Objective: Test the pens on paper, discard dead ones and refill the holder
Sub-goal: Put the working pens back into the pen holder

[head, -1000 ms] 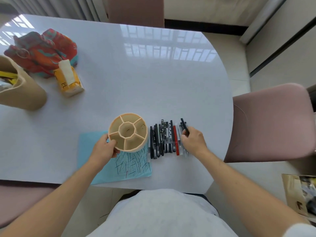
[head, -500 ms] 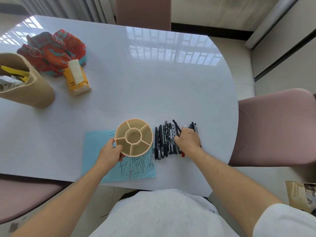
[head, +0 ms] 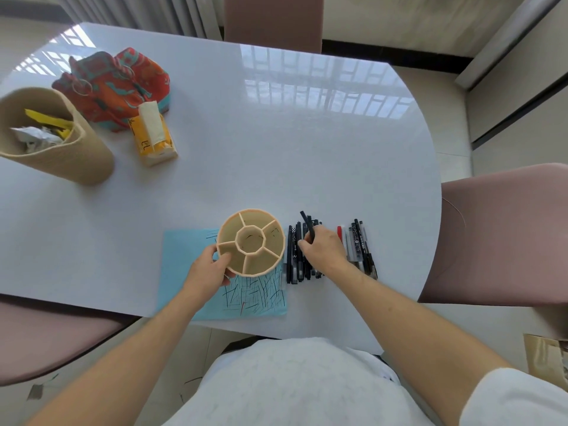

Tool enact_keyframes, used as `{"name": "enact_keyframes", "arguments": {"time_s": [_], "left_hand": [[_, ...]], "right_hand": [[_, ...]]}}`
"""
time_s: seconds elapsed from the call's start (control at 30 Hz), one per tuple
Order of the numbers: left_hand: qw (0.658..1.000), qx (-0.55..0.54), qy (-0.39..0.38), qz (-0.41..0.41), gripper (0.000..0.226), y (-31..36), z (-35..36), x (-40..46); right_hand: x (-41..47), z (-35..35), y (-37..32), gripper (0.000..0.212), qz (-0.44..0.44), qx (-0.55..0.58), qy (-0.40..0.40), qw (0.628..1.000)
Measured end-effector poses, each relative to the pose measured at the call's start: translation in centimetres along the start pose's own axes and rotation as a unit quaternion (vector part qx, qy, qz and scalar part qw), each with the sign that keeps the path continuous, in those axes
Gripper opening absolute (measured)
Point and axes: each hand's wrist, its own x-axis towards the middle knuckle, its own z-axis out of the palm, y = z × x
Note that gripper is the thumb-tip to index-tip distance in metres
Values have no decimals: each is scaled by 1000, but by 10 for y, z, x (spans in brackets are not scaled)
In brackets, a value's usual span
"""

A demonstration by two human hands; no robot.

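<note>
White table (head: 276, 133) | right hand (head: 322, 249) moved left over pens (head: 358, 245)

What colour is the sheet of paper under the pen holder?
Light blue paper sheet, covered near the round beige pen holder with dark scribble marks; head view.

Print on the tissue pack (head: 153, 139) and pens (head: 358, 244) is illegible.

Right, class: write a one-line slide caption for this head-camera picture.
Left hand steadies an empty pen holder on scribbled blue paper while the right hand lifts a black pen from the row.
</note>
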Motion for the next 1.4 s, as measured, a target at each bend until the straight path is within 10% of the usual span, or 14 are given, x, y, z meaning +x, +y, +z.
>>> {"name": "enact_keyframes", "arguments": {"time_s": [0.37,0.6,0.83,1.4], "left_hand": [[999,-35,-4,13,21,-10,-4,0],[999,-35,-8,16,21,-10,-5,0],[999,-26,-12,15,20,-10,-5,1],[1000,-22,-12,11,18,-7,-3,-4]], "right_hand": [[8,3,-16,21,31,-115,4,993],[-4,-12,-8,23,49,129,-6,990],[-23,-30,-34,15,10,432,-42,901],[-31,1,-85,20,-19,498,49,865]]}}
